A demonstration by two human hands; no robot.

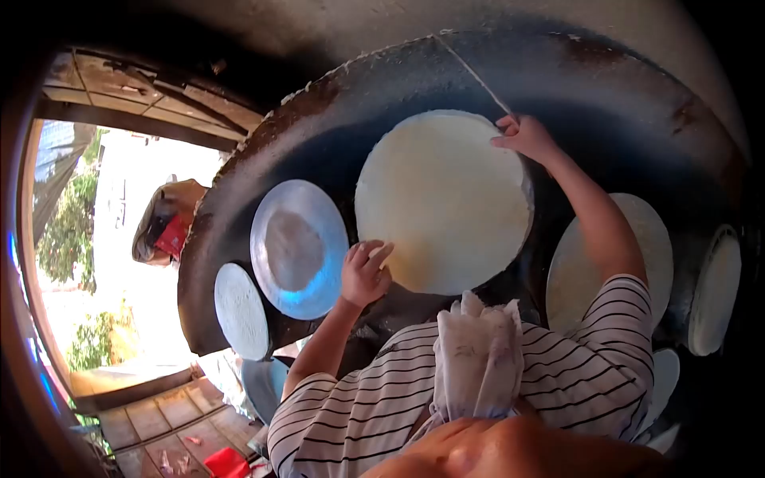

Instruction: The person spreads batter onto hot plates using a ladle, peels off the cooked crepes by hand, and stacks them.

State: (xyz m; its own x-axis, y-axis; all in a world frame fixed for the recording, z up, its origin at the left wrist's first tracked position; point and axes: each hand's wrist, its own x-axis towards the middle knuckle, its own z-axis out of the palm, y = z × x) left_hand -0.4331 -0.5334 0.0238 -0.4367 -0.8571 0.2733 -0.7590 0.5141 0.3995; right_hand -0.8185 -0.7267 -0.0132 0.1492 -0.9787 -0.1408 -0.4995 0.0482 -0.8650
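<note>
A large round pale sheet like a flatbread or crepe (442, 199) lies flat in front of me over a wide dark curved surface. My right hand (526, 137) is closed on a thin stick (476, 73) at the sheet's upper right edge; the stick slants up and left toward the far rim. At the lower left edge of the sheet is my left hand (366, 273), its fingers loosely bent and apart, with nothing visible in them. Whether its fingertips touch the sheet I cannot tell. Left of that hand sits a round metal plate (299, 293) with a grey patch in its middle.
A smaller whitish disc (241, 312) stands at the far left. More round pale discs, one beneath my right forearm (653, 239) and one at the far right (715, 295), lie around the dark curved surface (558, 72). A bright opening and tiled floor (171, 408) show at left.
</note>
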